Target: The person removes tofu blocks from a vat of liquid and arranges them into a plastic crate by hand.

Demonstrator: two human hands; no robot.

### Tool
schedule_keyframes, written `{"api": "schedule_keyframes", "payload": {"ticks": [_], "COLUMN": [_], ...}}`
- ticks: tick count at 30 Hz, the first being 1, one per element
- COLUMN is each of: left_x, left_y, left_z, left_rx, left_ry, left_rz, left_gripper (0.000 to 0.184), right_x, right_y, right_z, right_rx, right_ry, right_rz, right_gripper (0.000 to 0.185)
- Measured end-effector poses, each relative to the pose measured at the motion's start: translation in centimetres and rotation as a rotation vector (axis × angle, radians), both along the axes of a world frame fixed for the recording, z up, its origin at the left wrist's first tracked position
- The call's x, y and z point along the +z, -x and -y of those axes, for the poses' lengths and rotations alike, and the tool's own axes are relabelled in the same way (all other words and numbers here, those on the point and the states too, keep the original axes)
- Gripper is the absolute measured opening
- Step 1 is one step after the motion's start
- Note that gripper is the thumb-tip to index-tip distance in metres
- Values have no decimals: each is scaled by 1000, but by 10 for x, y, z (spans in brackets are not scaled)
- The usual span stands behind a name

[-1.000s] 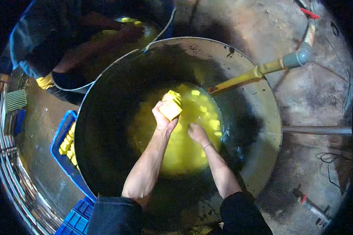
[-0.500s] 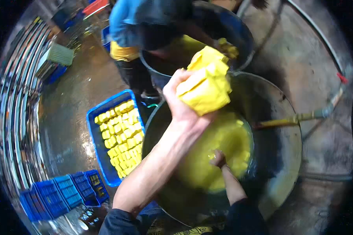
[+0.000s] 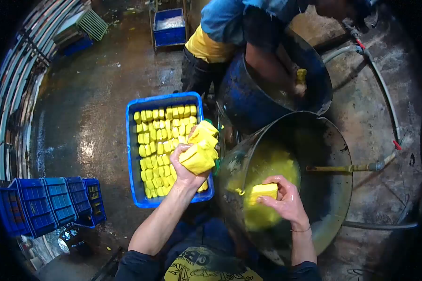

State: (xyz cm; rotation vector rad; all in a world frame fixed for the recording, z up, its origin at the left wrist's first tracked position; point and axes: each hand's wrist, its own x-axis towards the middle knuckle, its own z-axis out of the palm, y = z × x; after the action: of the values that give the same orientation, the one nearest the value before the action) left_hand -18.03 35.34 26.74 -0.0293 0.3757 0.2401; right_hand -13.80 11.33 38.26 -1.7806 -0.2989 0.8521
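My left hand [image 3: 185, 171] is wrapped round a stack of yellow tofu blocks [image 3: 199, 158], held up over the right side of a blue crate [image 3: 131, 164]. Inside that crate, rows of small yellow tofu blocks [image 3: 157, 136] lie side by side. My right hand [image 3: 288, 201], wet, grips a single yellow tofu block [image 3: 263, 191] between thumb and fingers. It is over the large round vat [image 3: 326, 196], where yellow liquid [image 3: 281, 159] shows below.
A co-worker [image 3: 215, 44] bends over a second, dark vat [image 3: 239, 89], both arms reaching inside. A pipe [image 3: 333, 168] juts over my vat from the right. Stacked blue crates [image 3: 58, 201] stand at lower left, and a blue bin [image 3: 169, 35] is at the back. The floor [image 3: 84, 117] looks wet.
My left hand has gone from above the vat to the crate with its tofu stack. My right hand has come up out of the yellow liquid and now holds a tofu block. The view has shifted left.
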Motion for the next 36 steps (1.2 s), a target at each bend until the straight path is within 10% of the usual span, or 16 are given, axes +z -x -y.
{"api": "schedule_keyframes", "payload": {"ticks": [3,8,13,14,18,21,23,25,30,32,33,34,36], "left_x": [-33,-69,-136,-140,-146,-177,-205,-255,-241,-224,-207,-198,-94], "left_y": [37,106,158,150,167,173,182,195,185,172,164,139,60], "left_z": [1,0,-25,-32,-97,-147,-151,-123,-126,-120,-110,-86,-50], "left_rx": [-40,-197,-179,-152,-242,-314,-1000,-1081,-1345,-1307,-1020,-625,-216], "left_ry": [48,240,369,214,-95,-411,-1083,-1282,-1146,-1580,-1880,-1737,-1571], "left_rz": [-82,-105,102,-355,-485,-631,-898,-965,-1056,-931,-783,-1022,-710], "left_gripper": [52,47,65,83,88,82,80,83,87,74,60,49,38], "right_x": [38,-38,-158,-165,-207,-279,-330,-354,-338,-319,-249,-196,-105], "right_y": [42,83,95,100,100,125,179,220,146,137,113,106,100], "right_z": [-83,-164,-191,-204,-256,-288,-298,-286,-250,-220,-209,-188,-142], "right_rx": [245,402,614,490,294,378,532,200,571,431,485,378,46], "right_ry": [135,390,194,162,110,765,1108,1002,585,375,280,141,-160], "right_rz": [212,777,175,-89,-621,-223,211,341,-106,91,-5,16,-10], "right_gripper": [28,88,82,75,44,51,54,49,59,62,60,56,46]}}
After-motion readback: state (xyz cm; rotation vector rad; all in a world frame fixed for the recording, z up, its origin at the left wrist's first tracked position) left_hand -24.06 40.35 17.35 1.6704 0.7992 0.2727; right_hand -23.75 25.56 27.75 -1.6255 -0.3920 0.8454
